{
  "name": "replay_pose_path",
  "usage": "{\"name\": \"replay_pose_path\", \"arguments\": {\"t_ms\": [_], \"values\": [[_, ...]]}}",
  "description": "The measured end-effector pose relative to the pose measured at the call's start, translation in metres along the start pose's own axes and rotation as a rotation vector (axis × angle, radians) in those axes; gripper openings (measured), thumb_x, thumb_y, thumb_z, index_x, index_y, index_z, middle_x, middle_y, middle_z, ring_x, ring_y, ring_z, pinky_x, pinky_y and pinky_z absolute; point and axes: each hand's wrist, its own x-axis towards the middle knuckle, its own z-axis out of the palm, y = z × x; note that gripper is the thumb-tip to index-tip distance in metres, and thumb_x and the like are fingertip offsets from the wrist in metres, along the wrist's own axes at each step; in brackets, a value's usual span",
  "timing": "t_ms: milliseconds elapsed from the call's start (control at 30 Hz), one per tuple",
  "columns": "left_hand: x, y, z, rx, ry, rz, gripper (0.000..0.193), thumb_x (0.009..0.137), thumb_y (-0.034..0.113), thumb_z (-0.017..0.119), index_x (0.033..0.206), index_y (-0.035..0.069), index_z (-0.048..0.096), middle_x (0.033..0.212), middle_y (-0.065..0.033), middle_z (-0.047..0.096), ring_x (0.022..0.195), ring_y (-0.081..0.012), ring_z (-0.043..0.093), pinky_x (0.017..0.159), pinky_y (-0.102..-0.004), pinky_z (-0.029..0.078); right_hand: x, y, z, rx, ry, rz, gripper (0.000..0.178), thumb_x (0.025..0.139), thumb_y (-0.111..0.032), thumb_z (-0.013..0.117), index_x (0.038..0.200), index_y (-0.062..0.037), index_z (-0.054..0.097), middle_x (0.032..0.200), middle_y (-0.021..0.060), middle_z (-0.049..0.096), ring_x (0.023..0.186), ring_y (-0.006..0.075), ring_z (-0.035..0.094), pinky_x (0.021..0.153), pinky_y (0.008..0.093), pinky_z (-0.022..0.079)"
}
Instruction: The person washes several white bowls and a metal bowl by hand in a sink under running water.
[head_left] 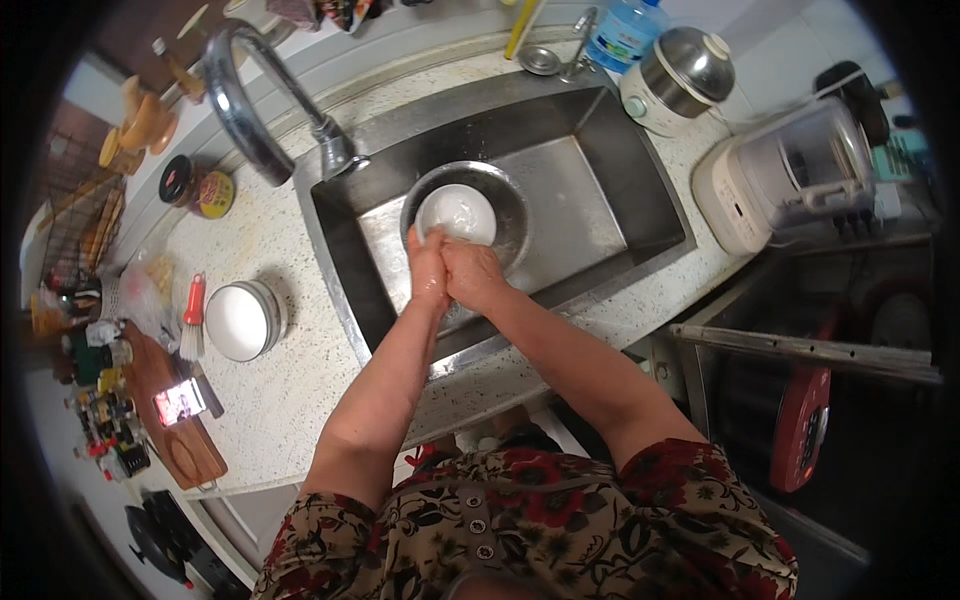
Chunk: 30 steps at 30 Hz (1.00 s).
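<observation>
A wet white bowl is tilted over a round metal basin, which stands inside the steel sink. My left hand grips the bowl at its near left rim, with the thumb side against the edge. Close against it, my right hand is closed at the near rim, its fingertips partly hidden between the two hands and the bowl. Both hands look wet. Left of the bowl, the curved chrome faucet reaches over the counter beside the sink.
Left of the sink, a stack of white bowls stands near a red-handled brush, a lidded jar and a wooden board with a lit phone. To the right are a small steamer, a white appliance and an open drawer.
</observation>
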Motion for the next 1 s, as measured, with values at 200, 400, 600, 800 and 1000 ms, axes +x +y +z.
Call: {"name": "replay_pose_path", "arguments": {"t_ms": [200, 400, 600, 800, 1000], "values": [[-0.015, 0.026, 0.009, -0.054, -0.018, -0.067, 0.039, 0.088, 0.019, 0.051, 0.125, 0.011, 0.041, 0.111, -0.0124, 0.054, 0.1, -0.0258, 0.056, 0.081, -0.043, 0.049, -0.001, 0.03, -0.019, -0.184, 0.168, -0.399, 0.022, 0.079, -0.014, 0.058, 0.099, -0.0078, 0.064, 0.102, 0.0107, 0.064, 0.096, 0.0298, 0.061, 0.083, 0.0436, 0.046], [-0.011, 0.031, -0.004, -0.055, 0.014, -0.133, 0.033, 0.09, 0.02, 0.053, 0.119, 0.008, 0.046, 0.107, -0.0117, 0.057, 0.093, -0.0214, 0.057, 0.082, -0.0348, 0.047, 0.001, 0.049, -0.034, -0.2, 0.278, -0.704, 0.017, 0.081, -0.012, 0.055, 0.094, -0.0064, 0.065, 0.1, 0.0121, 0.065, 0.092, 0.0319, 0.061, 0.082, 0.0437, 0.047], [-0.003, 0.012, 0.0, -0.083, 0.081, -0.122, 0.029, 0.09, 0.019, 0.052, 0.116, 0.007, 0.05, 0.105, -0.0113, 0.058, 0.093, -0.0204, 0.057, 0.081, -0.0338, 0.047, 0.002, 0.029, -0.013, -0.129, 0.216, -0.373, 0.014, 0.077, -0.013, 0.061, 0.088, -0.0071, 0.065, 0.093, 0.0096, 0.066, 0.089, 0.0295, 0.062, 0.083, 0.0416, 0.046], [0.006, 0.003, 0.002, -0.037, 0.039, -0.024, 0.036, 0.089, 0.026, 0.05, 0.123, 0.013, 0.044, 0.108, -0.0094, 0.057, 0.096, -0.0211, 0.059, 0.071, -0.0321, 0.053, 0.003, 0.003, -0.003, -0.074, 0.132, -0.091, 0.009, 0.077, -0.013, 0.061, 0.084, -0.0079, 0.064, 0.092, 0.0072, 0.066, 0.088, 0.0262, 0.062, 0.089, 0.0421, 0.045], [-0.008, 0.024, 0.007, 0.008, -0.021, -0.101, 0.038, 0.09, 0.023, 0.051, 0.125, 0.012, 0.042, 0.112, -0.0115, 0.056, 0.098, -0.0234, 0.058, 0.075, -0.036, 0.053, -0.001, 0.026, -0.027, -0.221, 0.291, -0.458, 0.014, 0.076, -0.015, 0.062, 0.088, -0.0088, 0.066, 0.09, 0.0099, 0.067, 0.089, 0.0273, 0.063, 0.089, 0.0407, 0.045]]}}
